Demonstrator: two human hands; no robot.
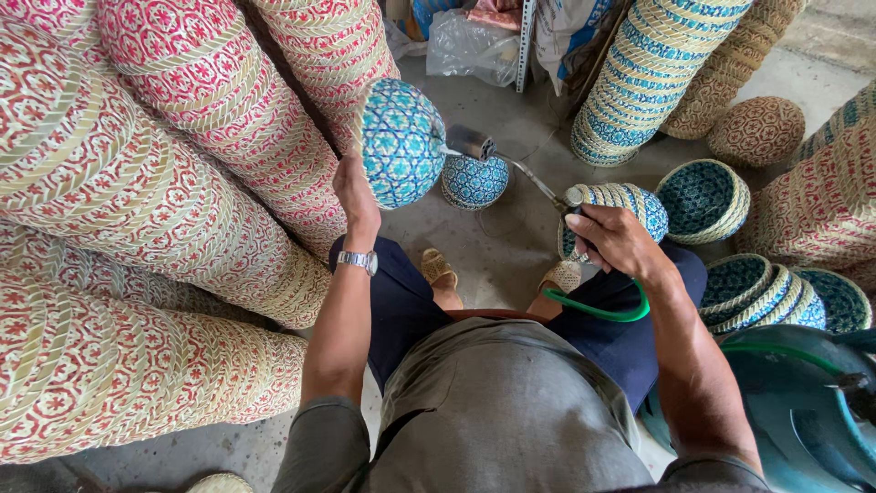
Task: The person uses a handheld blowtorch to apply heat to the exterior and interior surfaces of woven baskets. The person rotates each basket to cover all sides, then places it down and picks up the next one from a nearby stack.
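Left hand (354, 194) fingers grip a round blue-patterned woven basket (401, 141); right hand (613, 239) fingers clasp a torch (511, 164).

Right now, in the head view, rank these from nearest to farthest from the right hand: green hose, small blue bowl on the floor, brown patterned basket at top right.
1. green hose: just below the right hand, looping by the wrist.
2. small blue bowl: on the floor, to its left.
3. brown patterned basket: up at the far right.

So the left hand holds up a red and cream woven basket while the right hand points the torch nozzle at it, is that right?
Not quite. In the head view the basket held up by the left hand is blue and white, not red and cream. The right hand does point the torch nozzle at it.
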